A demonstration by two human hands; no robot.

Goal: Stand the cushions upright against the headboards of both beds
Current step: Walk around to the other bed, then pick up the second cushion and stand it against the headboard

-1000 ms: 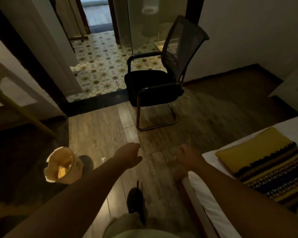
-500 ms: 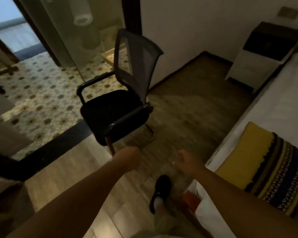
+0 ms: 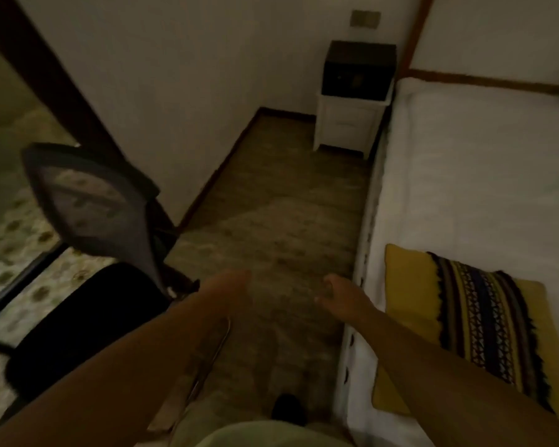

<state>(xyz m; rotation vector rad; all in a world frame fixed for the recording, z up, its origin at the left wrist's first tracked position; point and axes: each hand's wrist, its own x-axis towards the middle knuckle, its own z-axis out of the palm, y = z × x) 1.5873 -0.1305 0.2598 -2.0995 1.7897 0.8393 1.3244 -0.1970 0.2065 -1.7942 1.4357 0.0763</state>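
Observation:
A yellow cushion point(image 3: 459, 321) with a dark patterned band lies flat on the white bed point(image 3: 484, 175) at the right, near its foot end. The headboard point(image 3: 497, 40) is a pale panel with a wood frame at the far end of the bed, well away from the cushion. My left hand point(image 3: 229, 283) hangs over the wooden floor with fingers loosely curled and nothing in it. My right hand point(image 3: 339, 296) is open, fingers apart, just left of the bed's edge and a short way from the cushion. Only one bed is in view.
A black mesh-back chair point(image 3: 88, 253) stands at the left, close to my left arm. A white nightstand point(image 3: 347, 124) with a dark box on top sits in the far corner beside the bed. A narrow strip of wooden floor point(image 3: 281, 204) runs between wall and bed.
My view has swung to the right, from the tiled doorway and chair toward the bed and headboard. Both hands stay out in front, holding nothing; the right hand now sits nearer the cushion.

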